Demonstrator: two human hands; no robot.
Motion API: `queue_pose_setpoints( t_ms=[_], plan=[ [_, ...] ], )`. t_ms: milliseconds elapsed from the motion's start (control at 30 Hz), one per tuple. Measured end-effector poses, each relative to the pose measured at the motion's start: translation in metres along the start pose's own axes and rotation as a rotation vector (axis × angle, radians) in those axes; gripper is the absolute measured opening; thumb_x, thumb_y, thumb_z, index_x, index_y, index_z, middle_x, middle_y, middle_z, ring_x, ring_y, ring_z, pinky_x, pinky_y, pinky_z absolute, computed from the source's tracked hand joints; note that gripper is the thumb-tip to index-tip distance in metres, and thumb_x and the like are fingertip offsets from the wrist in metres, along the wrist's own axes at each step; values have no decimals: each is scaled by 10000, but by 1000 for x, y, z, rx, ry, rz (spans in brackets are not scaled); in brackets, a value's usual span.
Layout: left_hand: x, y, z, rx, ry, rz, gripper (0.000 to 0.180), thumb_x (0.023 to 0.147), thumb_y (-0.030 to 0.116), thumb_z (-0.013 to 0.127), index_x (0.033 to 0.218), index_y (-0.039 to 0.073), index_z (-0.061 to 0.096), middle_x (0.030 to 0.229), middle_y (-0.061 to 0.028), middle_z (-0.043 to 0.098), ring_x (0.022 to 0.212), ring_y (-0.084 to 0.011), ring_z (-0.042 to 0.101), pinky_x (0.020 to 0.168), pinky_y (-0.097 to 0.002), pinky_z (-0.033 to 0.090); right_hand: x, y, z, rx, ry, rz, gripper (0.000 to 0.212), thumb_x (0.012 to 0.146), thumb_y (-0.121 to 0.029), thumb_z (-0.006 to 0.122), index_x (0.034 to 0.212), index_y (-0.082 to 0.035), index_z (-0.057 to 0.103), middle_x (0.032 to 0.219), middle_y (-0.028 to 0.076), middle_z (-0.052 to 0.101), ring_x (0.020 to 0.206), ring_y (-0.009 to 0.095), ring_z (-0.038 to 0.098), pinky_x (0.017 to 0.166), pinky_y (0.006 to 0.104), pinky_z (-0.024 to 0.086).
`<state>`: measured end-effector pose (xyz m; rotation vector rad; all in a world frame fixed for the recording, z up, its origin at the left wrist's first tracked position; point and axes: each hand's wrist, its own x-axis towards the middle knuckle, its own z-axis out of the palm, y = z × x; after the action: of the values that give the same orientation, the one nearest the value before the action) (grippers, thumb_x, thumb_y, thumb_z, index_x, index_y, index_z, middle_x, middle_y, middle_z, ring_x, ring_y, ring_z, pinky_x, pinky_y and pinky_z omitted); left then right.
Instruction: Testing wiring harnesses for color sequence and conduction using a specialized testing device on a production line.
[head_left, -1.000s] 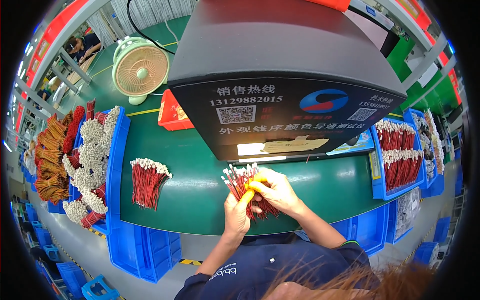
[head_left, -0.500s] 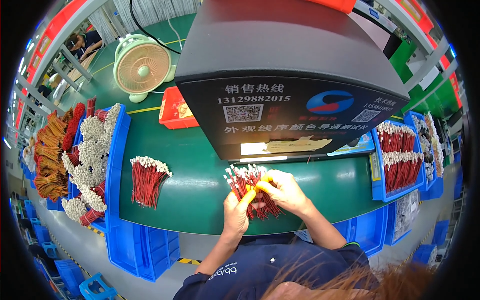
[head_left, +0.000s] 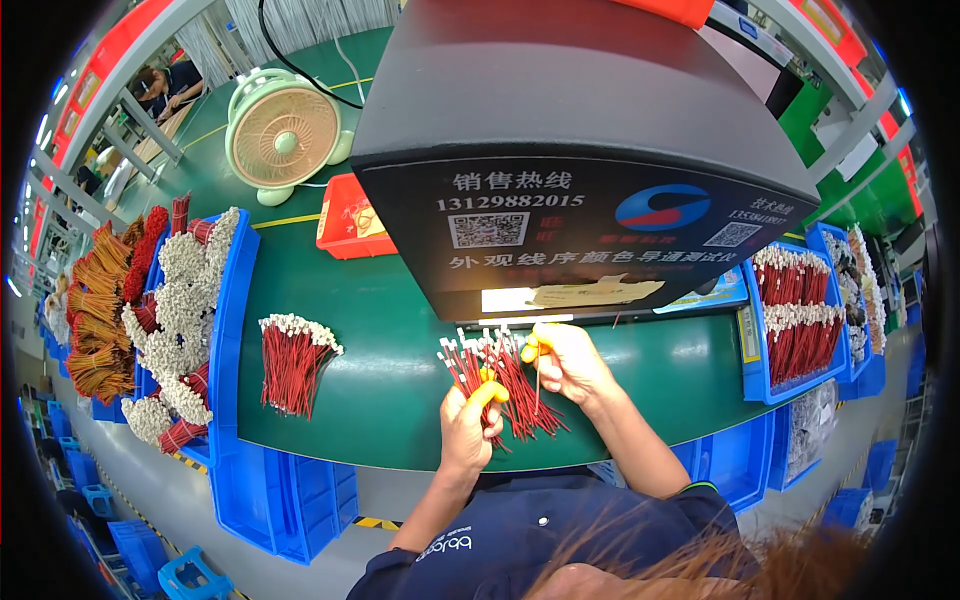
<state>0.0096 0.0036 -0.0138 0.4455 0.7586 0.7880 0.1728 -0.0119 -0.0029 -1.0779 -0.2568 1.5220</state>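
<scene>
My left hand is closed around a bunch of red wires whose white connectors fan out at the top. To its right my right hand is pinched, with one thin wire hanging below its fingertips; the wire's upper end is hidden by the fingers. Yellow covers sit on some fingertips of both hands. Between and beneath the hands, more red wires with white connectors lie loose on the green table. A separate pile of red wires rests farther left, connectors pointing away from me.
A black box-shaped machine with a lit opening stands just beyond my hands. Blue bins of wire bundles flank the table, one at left and one at right. Behind are a red tray and a green fan.
My hands have moved apart: the left slightly left with its bunch, the right slightly right and away from me with a single wire. The pile at left has not moved.
</scene>
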Motion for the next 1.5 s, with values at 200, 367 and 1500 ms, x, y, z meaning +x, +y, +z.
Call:
queue_pose_setpoints(
  t_ms=[200,367,1500],
  plan=[
    [1,-3,1,35,18,-4,89,805,58,497,892,41,485,721,-53,536,473,-65,433,335,-166,291,-14,-4,24,-558,93,-95,175,808,-180,531,811,-5,532,545,16,480,370,47,372,328,214,325],
    [-3,-8,15,98,55,-12,155,823,98,510,958,33,471,771,-56,548,500,-67,452,337,-171,310,1,27,8,-634,-32,-531,182,816,-184,504,777,-18,570,511,20,471,345,48,338,336,207,284],
    [-1,-3,1,118,33,52,120,828,86,483,937,34,485,703,-64,552,489,-55,447,341,-165,320,-6,1,16,-452,45,-129,227,837,-206,477,762,-4,551,569,36,504,358,47,351,320,185,282]
  ],
)
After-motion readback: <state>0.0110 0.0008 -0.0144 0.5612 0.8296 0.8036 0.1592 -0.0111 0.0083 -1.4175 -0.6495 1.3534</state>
